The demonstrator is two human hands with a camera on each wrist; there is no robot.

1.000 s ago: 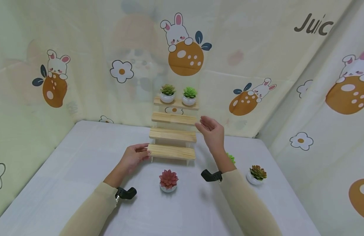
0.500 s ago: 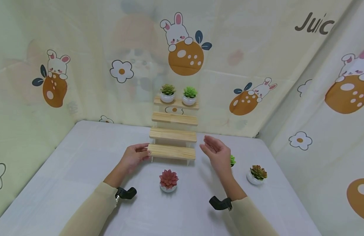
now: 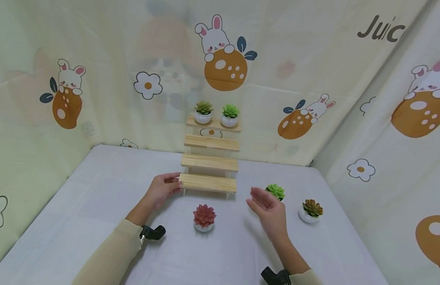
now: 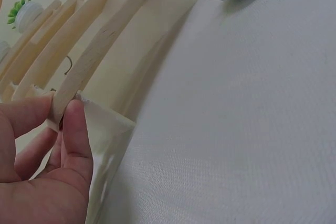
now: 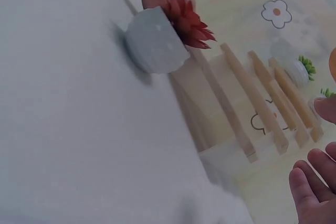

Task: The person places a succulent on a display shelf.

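A stepped wooden display shelf [image 3: 209,161] with several light planks stands at the back of the table. My left hand [image 3: 162,190] pinches the left end of its lowest plank [image 4: 97,51] between thumb and fingers, plain in the left wrist view. My right hand [image 3: 268,211] hovers over the table right of the shelf, fingers loosely bent, holding nothing. It partly covers a bright green potted succulent [image 3: 275,191] behind it. A red potted succulent [image 3: 204,217] sits in front of the shelf, between the hands. In the right wrist view, its white pot [image 5: 156,43] looms close.
On the top plank stand a dark green succulent [image 3: 203,112] and a bright green succulent [image 3: 230,115] in white pots. A brown-green potted succulent [image 3: 311,211] is at the right of the white-covered table [image 3: 99,190]. A printed curtain [image 3: 163,47] hangs behind.
My right hand has moved away from the shelf's right side, down and toward me, uncovering more of the green succulent. My left hand stays on the lowest plank.
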